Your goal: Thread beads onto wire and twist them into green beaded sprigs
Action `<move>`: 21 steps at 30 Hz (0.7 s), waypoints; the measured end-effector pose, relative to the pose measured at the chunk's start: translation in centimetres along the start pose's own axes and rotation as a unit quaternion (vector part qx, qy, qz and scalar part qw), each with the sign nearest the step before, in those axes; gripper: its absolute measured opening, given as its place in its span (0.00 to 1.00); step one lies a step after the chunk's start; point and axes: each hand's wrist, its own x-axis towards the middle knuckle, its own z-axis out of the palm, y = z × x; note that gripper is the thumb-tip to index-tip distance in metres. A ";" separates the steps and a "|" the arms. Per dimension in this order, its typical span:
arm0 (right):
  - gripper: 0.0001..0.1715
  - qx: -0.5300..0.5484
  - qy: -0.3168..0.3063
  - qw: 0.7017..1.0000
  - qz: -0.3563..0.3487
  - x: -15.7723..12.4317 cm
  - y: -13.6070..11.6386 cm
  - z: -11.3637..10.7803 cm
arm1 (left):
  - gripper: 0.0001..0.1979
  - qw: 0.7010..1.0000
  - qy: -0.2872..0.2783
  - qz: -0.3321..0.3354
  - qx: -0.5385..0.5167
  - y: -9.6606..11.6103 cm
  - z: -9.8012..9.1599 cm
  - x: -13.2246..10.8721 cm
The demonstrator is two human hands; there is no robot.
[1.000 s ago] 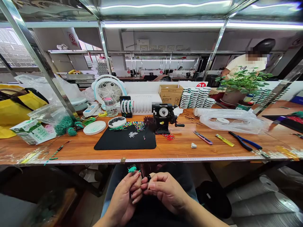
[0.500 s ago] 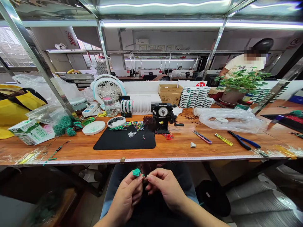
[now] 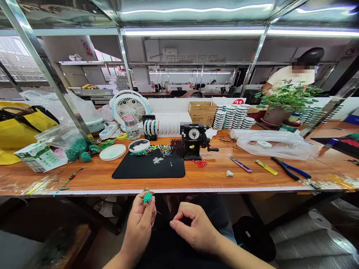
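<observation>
Between the thumb and fingers of my left hand (image 3: 140, 220) sits a green beaded cluster (image 3: 147, 197), held just below the table's front edge. A thin strand (image 3: 158, 212) sticks out from that hand toward the right. My right hand (image 3: 193, 226) is apart from it, over my lap, with thumb and forefinger pinched together; whatever lies in the pinch is too fine to make out. Beyond the hands, a black mat (image 3: 148, 169) carries a heap of coloured beads (image 3: 162, 150) and a small pile of silvery bits (image 3: 157, 160).
A black hand-crank winder (image 3: 194, 140) stands behind the mat. Scissors (image 3: 240, 164), a yellow cutter (image 3: 266, 167) and blue-handled pliers (image 3: 291, 169) lie to the right. Green beaded bundles (image 3: 78, 151) and a milk carton (image 3: 39, 157) are at left. Another person (image 3: 294, 74) is across the tables.
My left hand has moved left and slightly up with the green beaded cluster, which now faces me more. The gap between my hands has widened; the right stays pinched near the same place.
</observation>
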 end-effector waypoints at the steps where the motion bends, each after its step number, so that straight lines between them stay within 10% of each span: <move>1: 0.07 0.004 0.001 1.000 -0.004 0.0 -0.1 -0.2 | 0.11 1.000 0.007 0.011 0.003 0.3 -0.3 0.3; 6: 0.10 0.053 0.034 0.998 0.030 -0.1 -0.1 -1.0 | 0.15 0.997 0.072 0.007 -0.011 1.1 -2.2 1.1; 12: 0.11 0.081 0.050 0.993 0.063 0.1 0.1 -0.4 | 0.17 0.966 -0.134 -0.219 -0.026 -0.2 -0.6 -0.6; 21: 0.06 0.162 -0.077 0.965 0.192 -0.1 1.1 0.2 | 0.16 0.983 -0.129 -0.117 0.057 -0.3 0.7 0.0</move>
